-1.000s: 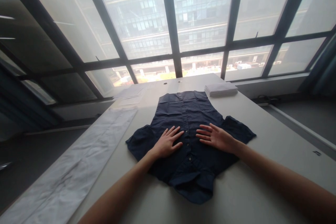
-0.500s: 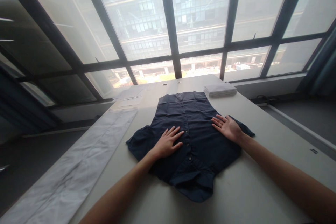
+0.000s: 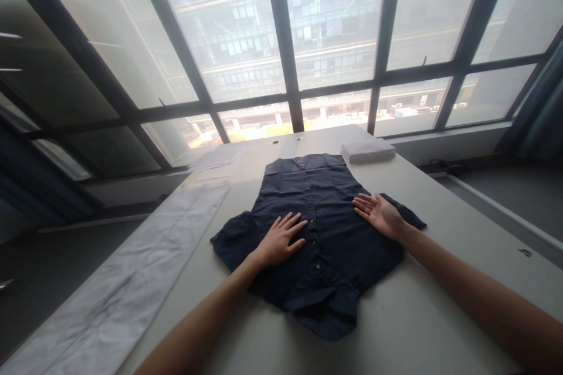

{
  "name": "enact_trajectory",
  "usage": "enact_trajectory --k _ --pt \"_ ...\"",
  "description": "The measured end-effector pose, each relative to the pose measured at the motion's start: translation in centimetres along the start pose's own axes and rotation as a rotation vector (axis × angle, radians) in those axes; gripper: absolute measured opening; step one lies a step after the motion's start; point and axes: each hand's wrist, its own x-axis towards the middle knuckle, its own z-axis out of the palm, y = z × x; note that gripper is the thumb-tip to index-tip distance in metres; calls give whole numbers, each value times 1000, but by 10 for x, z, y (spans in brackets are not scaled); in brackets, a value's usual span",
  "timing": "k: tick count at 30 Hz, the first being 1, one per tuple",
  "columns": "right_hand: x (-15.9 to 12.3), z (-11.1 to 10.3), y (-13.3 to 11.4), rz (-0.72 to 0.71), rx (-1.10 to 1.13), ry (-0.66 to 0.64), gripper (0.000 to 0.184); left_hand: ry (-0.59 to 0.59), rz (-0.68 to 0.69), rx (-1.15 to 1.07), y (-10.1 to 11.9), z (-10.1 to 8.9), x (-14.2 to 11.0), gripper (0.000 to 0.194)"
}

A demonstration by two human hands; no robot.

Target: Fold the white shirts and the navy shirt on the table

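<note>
Right hand (image 3: 382, 215) shifted outward, left hand (image 3: 277, 243) resting, both unclenched over navy shirt (image 3: 336, 234) (table mark (image 3: 525, 252) unreadable).

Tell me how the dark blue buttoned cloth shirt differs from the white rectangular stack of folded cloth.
The dark blue buttoned cloth shirt is spread out, while the white rectangular stack of folded cloth is compact and layered. The shirt covers far more of the white table than the stack. The left hand lies on the shirt; neither hand touches the stack. Both items rest on the table.
</note>
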Motion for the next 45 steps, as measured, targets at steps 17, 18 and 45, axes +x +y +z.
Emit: enact_trajectory --k 17,18,45 --pt "-1 4 -3 97 409 107 40 8 3 7 1 0 0 62" --pt "-1 4 -3 97 409 106 40 9 4 5 0 0 0 62" --pt "-2 6 -2 77 385 108 40 12 5 3 -1 1 0 62"
